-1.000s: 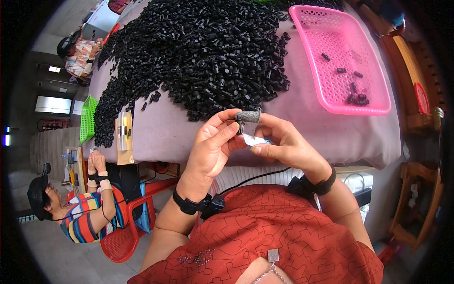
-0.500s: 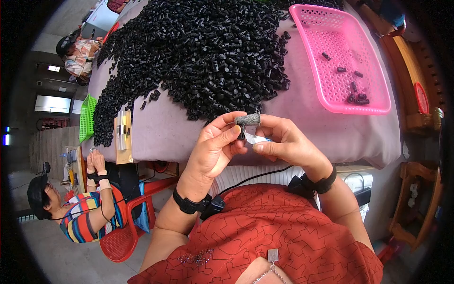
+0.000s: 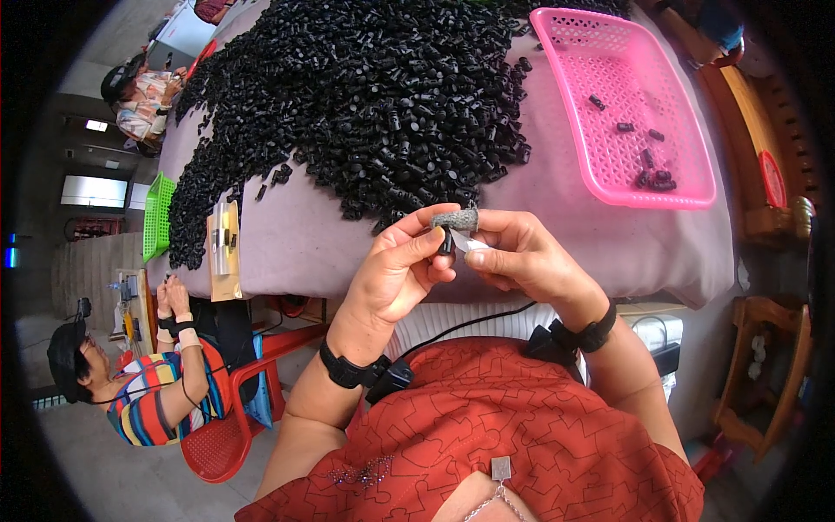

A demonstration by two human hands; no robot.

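In front of my chest, near the table's edge, my left hand [image 3: 396,261] pinches a small black cylindrical part [image 3: 446,242] between thumb and fingers. My right hand [image 3: 522,248] is closed on a thin whitish blade-like piece [image 3: 468,243], whose tip reaches the black part. A grey knitted finger sleeve [image 3: 456,219] covers the end of my right index finger, which lies over the top of the part. My fingers hide much of both pieces. Beyond my hands spreads a large heap of similar black parts [image 3: 374,104].
A pink basket [image 3: 639,196] holding several black parts stands at the right on the cloth-covered table [image 3: 609,252]. On the left are a green basket [image 3: 156,222] and a yellowish packet [image 3: 226,270]. Two people [image 3: 156,391] work along the left side, one on a red chair [image 3: 217,448].
The whitish piece has turned in my right fingers, its tip now angled up against the black part. My left hand has hardly moved.
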